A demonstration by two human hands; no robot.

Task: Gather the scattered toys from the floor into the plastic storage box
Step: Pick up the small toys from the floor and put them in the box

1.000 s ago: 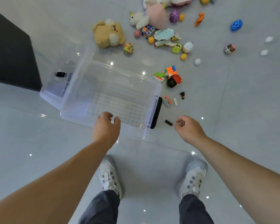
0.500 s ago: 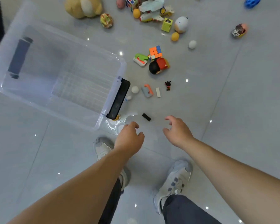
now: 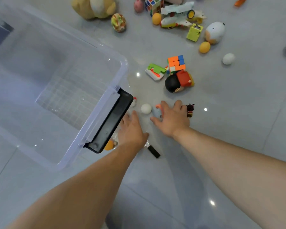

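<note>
The clear plastic storage box with a black handle stands empty at the left. My left hand is spread low beside the handle, holding nothing. My right hand is spread over a small grey toy with an orange part, fingers apart. A white ball lies between the hands. A tiny dark figure stands just right of my right hand. A small black block lies by my left wrist.
Further out on the grey tiled floor lie a colourful cube, a green and white toy, a black-headed doll, a plush bear, a toy plane, balls and eggs. An orange ball sits under the box handle.
Both hands have dropped lower and reached forward to the small toys near the box handle. The view has moved closer to the floor.
</note>
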